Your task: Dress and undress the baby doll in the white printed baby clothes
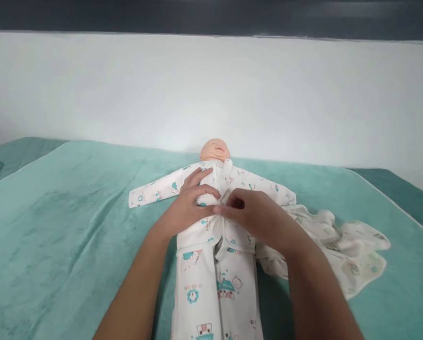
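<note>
A baby doll [215, 150] lies on its back on a teal mat [62, 226], head toward the wall, dressed in a white printed sleepsuit [211, 278] with both sleeves spread out. My left hand [192, 200] rests on the doll's chest with its fingers pressing the front of the suit. My right hand [254, 215] meets it at the middle of the chest, with thumb and fingers pinched on the suit's front edge or fastening.
A crumpled white printed cloth [342, 250] lies on the mat to the right of the doll, close to my right forearm. A white wall [211, 94] stands just behind the doll's head. The mat's edges run at the far left and far right.
</note>
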Demonstrator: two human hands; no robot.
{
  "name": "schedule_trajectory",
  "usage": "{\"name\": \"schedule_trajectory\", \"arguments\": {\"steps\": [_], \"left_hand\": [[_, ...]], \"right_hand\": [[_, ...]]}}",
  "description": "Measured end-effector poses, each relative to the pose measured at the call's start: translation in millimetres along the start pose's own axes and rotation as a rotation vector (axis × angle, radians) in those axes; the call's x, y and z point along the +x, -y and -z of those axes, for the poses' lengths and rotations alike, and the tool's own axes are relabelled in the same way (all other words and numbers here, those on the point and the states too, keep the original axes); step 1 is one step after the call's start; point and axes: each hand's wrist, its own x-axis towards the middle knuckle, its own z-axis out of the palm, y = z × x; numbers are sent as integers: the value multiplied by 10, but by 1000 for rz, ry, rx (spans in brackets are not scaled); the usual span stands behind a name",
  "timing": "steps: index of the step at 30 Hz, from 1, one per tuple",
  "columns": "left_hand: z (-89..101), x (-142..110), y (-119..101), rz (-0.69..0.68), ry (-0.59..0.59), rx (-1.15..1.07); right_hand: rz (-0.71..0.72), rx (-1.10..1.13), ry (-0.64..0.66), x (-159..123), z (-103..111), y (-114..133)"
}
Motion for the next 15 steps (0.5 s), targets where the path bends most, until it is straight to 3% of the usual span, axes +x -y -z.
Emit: {"name": "schedule_trajectory", "arguments": {"steps": [2,6,15], "left_hand": [[-24,2,1,4,-17,-4],[-47,0,5,-7,-50,12],[-26,-3,-19,-11,-16,42]], "right_hand": [[51,-62,55,-35,-30,13],[131,-89,34,8,-77,-27],[248,289,233,144,29,-273]]}}
